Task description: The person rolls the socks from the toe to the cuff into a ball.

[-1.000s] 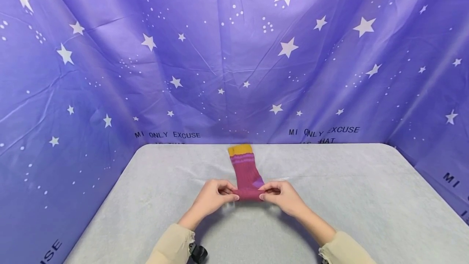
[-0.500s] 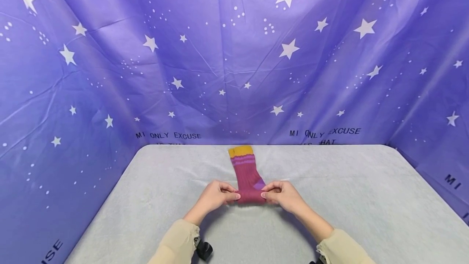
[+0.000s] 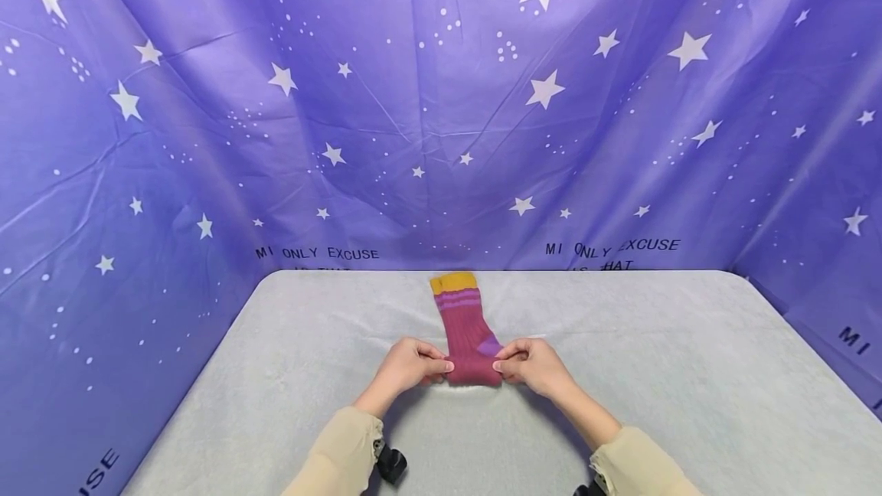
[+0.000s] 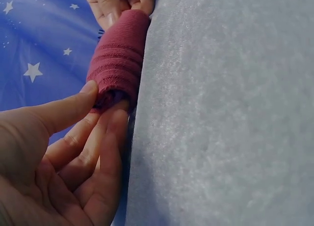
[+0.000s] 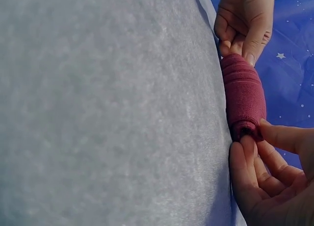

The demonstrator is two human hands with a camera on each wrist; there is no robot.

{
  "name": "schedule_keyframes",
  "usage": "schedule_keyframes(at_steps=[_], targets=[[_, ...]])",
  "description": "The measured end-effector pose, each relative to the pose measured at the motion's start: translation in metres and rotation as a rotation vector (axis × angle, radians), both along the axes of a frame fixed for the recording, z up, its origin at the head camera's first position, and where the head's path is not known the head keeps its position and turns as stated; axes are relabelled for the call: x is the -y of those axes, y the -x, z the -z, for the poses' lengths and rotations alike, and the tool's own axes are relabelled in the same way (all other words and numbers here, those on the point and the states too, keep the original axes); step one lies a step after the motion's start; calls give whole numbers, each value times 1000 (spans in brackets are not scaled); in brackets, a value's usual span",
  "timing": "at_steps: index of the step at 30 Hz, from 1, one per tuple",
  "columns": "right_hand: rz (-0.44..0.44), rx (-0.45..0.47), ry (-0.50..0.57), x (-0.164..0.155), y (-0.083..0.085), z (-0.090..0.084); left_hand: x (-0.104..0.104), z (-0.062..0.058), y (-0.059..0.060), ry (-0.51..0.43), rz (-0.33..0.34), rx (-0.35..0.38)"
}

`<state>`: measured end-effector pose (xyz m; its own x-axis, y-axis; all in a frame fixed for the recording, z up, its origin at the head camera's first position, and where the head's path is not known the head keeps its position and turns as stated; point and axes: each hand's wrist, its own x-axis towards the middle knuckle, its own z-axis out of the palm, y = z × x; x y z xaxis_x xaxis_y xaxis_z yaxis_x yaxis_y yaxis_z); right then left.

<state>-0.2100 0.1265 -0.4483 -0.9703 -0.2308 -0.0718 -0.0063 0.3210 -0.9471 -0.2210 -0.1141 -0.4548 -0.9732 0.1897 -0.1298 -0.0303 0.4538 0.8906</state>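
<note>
Sleeves [image 3: 344,454] first, beige, nearest the cam, both forearms angling in toward the middle of the grey worktop [image 3: 689,373]. Left hand [image 3: 406,367] and right hand [image 3: 534,366] sit facing each other w/ the sock [image 3: 468,343] btwn them. Fingers [image 4: 110,133] of the left are curled and pinch one end of the rolled-up part, thumb on top, other fingers underneath; right wrist view shows the same thing mirrored, right fingers [image 5: 248,157] pinching the opposite end of the roll. So both hands are closed on it, not just resting.

Sock's maroon ribbed knit, purple heel patch and stripes, mustard cuff [image 3: 452,282]. The near end is rolled into a tight little tube lying right against the worktop; the rest lies flat, running away from the person, cuff at the far edge.

Handling-wise imo: super light, soft, stretchy, zero stiffness, nothing fragile. Not slippery either, the rib gives decent grip and the fuzzy worktop prob drags on it a bit. Best hold is exactly where it's held now, at the two ends of the roll; grabbing only one end would prob let it go floppy or unroll.

Behind it all, purple star backdrop [image 3: 441,98] w/ some printed text.
</note>
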Motion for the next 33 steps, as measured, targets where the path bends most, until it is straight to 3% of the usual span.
schedule_keyframes(at_steps=[5,9,15,20,26,33], targets=[[66,-54,-118,4,1,-1,-4,-1,1,59,-34,-73],[120,-128,-204,7,3,-1,-7,-1,1,75,-9,-194],[87,-301,-302,5,6,3,-7,3,1,125,26,-333],[-8,-405,-308,-3,5,5,-2,6,0,111,77,-345],[-108,-412,-298,-7,3,6,4,5,-2,99,154,-317],[-88,-467,-427,1,4,7,1,4,0,168,152,-334]])
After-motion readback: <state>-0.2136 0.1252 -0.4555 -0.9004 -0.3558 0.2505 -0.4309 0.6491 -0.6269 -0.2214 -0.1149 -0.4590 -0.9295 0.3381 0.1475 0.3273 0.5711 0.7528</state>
